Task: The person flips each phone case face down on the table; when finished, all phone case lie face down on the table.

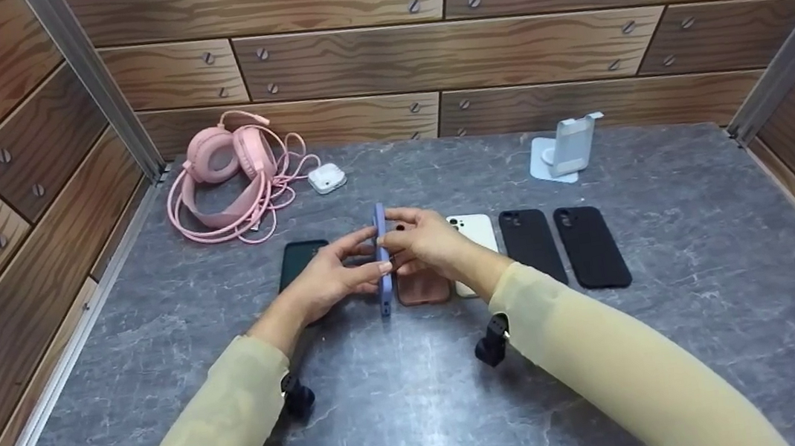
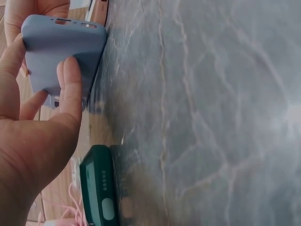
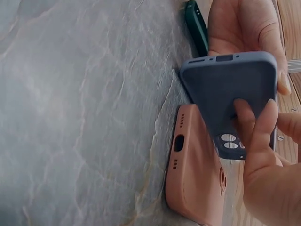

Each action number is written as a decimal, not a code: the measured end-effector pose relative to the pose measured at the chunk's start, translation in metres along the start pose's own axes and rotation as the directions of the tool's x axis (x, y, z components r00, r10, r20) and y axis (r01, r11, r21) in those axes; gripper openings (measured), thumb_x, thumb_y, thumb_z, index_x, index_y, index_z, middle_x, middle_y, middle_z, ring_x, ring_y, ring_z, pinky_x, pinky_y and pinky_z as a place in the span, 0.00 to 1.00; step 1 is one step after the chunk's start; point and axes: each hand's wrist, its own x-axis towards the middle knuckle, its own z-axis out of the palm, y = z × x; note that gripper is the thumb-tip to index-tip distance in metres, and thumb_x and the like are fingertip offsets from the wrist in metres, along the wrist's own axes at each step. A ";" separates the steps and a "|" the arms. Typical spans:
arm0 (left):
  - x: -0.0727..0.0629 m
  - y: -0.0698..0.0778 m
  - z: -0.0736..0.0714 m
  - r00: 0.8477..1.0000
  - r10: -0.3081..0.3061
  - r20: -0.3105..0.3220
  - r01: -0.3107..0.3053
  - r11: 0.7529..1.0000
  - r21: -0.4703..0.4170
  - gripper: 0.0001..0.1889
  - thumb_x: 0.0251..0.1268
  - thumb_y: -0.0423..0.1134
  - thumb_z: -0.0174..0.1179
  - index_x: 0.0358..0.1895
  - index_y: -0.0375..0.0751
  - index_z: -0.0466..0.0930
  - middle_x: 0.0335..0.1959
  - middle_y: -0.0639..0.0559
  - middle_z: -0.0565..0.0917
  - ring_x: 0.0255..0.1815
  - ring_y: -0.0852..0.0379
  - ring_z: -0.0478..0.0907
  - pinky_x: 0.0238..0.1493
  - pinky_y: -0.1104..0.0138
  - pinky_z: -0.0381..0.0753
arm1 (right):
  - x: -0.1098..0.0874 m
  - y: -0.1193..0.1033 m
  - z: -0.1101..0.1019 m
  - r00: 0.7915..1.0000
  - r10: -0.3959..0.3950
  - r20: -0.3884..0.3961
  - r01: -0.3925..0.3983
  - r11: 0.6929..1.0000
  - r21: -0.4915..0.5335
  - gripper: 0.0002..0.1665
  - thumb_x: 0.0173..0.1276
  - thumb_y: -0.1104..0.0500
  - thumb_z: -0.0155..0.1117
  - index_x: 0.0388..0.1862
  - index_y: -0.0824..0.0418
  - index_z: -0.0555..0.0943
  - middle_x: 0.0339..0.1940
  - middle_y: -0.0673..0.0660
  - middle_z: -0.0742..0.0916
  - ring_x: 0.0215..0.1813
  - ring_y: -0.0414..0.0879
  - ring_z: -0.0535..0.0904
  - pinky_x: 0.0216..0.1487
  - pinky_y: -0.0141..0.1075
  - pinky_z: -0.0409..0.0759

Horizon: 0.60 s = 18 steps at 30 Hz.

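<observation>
A blue phone case [image 1: 385, 293] stands on its long edge between my two hands, close over the table. My left hand [image 1: 318, 283] grips it from the left, thumb at the upper edge and fingers spread against the outer back [image 2: 47, 42]. From the right, my right hand [image 1: 437, 242] holds its far part, with fingers reaching into the hollow inside near the camera holes [image 3: 228, 138]. Just left lies a dark green phone case [image 1: 293, 263], partly behind the left hand. A pinkish-brown phone case [image 1: 424, 295] lies just right, partly covered by the right hand.
Farther right in the row lie a white phone case [image 1: 471, 226], a black one [image 1: 533, 246] and another black one [image 1: 592, 246]. Pink headphones [image 1: 255, 153] with coiled cable and a small white case [image 1: 327, 178] sit back left. A white stand [image 1: 573, 147] is back right.
</observation>
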 end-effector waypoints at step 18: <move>0.001 0.000 0.006 0.994 0.064 -0.084 -0.046 0.978 0.203 0.35 0.72 0.44 0.72 0.80 0.53 0.71 0.68 0.42 0.78 0.52 0.48 0.82 0.40 0.60 0.82 | -0.010 -0.003 -0.007 0.998 -0.020 -0.060 0.021 1.000 0.006 0.38 0.69 0.65 0.68 0.78 0.55 0.75 0.37 0.58 0.90 0.23 0.40 0.82 0.20 0.27 0.68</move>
